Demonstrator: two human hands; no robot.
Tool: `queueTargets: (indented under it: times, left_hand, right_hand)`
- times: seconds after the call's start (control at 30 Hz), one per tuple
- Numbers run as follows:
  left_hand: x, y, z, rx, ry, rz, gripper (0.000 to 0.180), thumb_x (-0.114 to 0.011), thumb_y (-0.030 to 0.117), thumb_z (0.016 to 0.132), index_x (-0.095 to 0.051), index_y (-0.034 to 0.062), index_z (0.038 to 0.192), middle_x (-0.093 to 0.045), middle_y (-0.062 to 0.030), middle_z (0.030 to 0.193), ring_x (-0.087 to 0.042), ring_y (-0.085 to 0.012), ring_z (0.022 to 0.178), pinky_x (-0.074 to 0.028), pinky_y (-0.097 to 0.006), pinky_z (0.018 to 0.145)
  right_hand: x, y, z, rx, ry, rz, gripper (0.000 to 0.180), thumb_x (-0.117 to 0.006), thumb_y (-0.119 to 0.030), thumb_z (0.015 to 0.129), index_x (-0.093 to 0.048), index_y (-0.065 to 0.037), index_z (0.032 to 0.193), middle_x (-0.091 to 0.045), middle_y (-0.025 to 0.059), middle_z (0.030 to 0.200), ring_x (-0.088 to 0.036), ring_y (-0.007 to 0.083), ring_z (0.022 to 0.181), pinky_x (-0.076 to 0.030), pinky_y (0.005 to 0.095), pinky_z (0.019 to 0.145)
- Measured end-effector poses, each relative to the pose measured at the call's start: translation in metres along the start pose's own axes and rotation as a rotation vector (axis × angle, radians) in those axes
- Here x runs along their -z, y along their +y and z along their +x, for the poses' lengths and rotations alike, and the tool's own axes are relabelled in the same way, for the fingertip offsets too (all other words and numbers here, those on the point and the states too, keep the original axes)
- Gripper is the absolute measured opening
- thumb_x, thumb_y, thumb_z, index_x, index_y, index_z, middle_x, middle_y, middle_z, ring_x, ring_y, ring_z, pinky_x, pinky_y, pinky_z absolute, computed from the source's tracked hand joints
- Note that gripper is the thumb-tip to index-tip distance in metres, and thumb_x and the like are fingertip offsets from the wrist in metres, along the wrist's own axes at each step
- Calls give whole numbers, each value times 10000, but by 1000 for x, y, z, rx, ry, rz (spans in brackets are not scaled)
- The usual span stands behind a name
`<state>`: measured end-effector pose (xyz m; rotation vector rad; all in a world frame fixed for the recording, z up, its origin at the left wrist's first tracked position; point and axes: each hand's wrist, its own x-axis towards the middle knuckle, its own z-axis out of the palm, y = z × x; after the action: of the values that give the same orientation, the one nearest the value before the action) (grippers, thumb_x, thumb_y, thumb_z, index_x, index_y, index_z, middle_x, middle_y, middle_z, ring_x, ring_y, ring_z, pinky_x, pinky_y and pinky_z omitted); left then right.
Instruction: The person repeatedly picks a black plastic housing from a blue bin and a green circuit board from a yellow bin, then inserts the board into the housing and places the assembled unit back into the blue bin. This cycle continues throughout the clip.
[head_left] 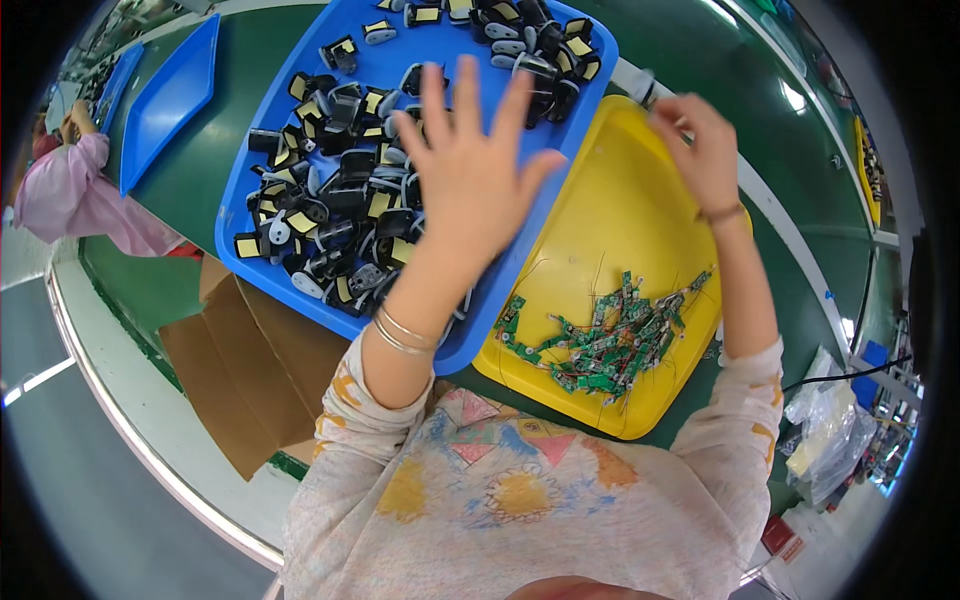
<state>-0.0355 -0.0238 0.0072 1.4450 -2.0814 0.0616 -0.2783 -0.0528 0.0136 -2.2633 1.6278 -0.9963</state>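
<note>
1. The left hand is open, with its fingers spread wide and the thumb sticking out to the right. I see nothing in it.
2. The right hand has bent fingers. I cannot tell if they pinch anything. A small whitish thing is right by its fingertips, and I cannot tell if they touch.
3. The big blue tray is under the left hand. I cannot tell if the hand touches anything in it.
4. Lots of black parts lie in a jumble in that tray, mostly to the left of the left hand and past its fingers. Many have pale yellow squares and gray bits.
5. The yellow tray sits just beside the big blue one, between the two hands and closer to the body. The right hand is over its far right edge.
6. A heap of little green boards with thin wires lies in the yellow tray, nearer to the body than both hands.
7. The trays are on a green desk.
8. A brown box is to the left of the left hand, closer to the body.
9. Far left of the left hand are another blue tray and a person in pink.
10. A clear plastic bag is to the right of the right hand, nearer the body.
</note>
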Motion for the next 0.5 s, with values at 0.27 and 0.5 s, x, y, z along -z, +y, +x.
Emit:
queueTargets:
  times: [0.27,0.5]
  left_hand:
    - [-21,-26,4,4,64,137,321,-708,320,640,-612,122,874,-602,-3,801,-499,-238,1006,-238,-537,877]
    - [5,-9,5,0,188,-281,309,-765,228,551,-566,125,764,-582,3,765,-533,-213,865,-346,-357,760]
  right_hand:
    - [9,158,37,-416,-122,-441,226,-615,-279,760,-608,-115,916,-631,65,821,-598,227,773,-468,324,709]
    - [6,-3,-25,76,-113,-31,197,-620,-177,745,-584,-69,905,-590,85,875,-558,250,844,-441,334,744]
